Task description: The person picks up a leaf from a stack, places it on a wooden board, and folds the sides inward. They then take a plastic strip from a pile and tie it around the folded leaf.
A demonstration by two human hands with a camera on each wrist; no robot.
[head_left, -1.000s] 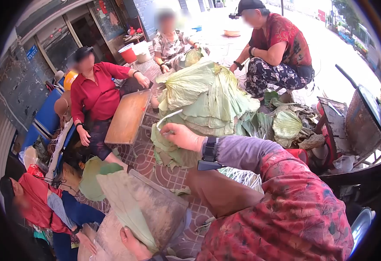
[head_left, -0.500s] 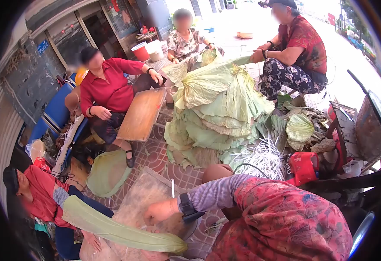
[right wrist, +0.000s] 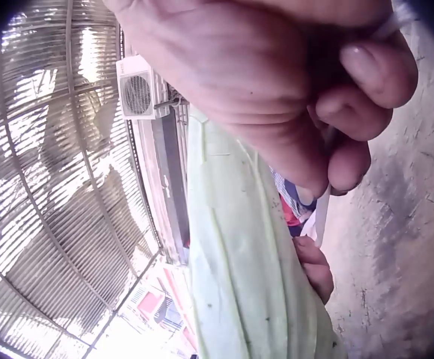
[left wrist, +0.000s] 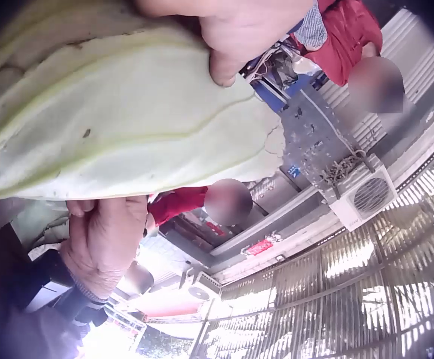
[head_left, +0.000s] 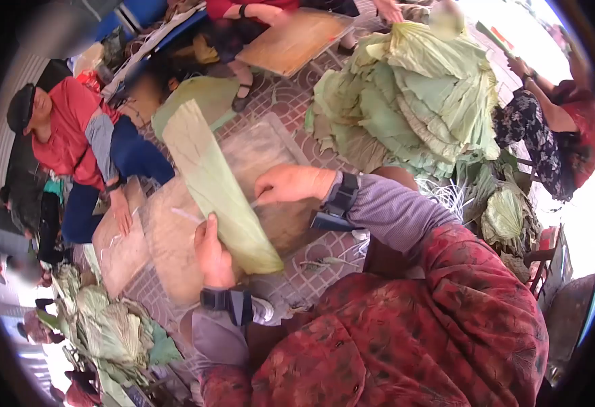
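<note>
A long folded pale green leaf (head_left: 219, 193) slants over a worn board (head_left: 263, 146) in the head view. My left hand (head_left: 214, 254) grips its lower left edge; in the left wrist view that hand (left wrist: 235, 30) has its thumb along the leaf (left wrist: 127, 112). To the right of the leaf, my right hand (head_left: 294, 184) has curled fingers. The right wrist view has this hand (right wrist: 239, 82) pinching a thin white strip (right wrist: 320, 217) beside the leaf (right wrist: 235, 262). A white strip (head_left: 186, 216) also shows at the leaf's left side.
A large leaf pile (head_left: 419, 88) stands beyond the board, with white strips (head_left: 443, 193) near its base. A tan board (head_left: 297, 41) lies at the top. A seated person (head_left: 80, 136) is at left; others sit around. More leaves (head_left: 111, 325) lie at lower left.
The head view has turned toward the lower left. My right hand has come from the pile side, past the board, to beside the folded leaf, which now stands steeper in my left hand.
</note>
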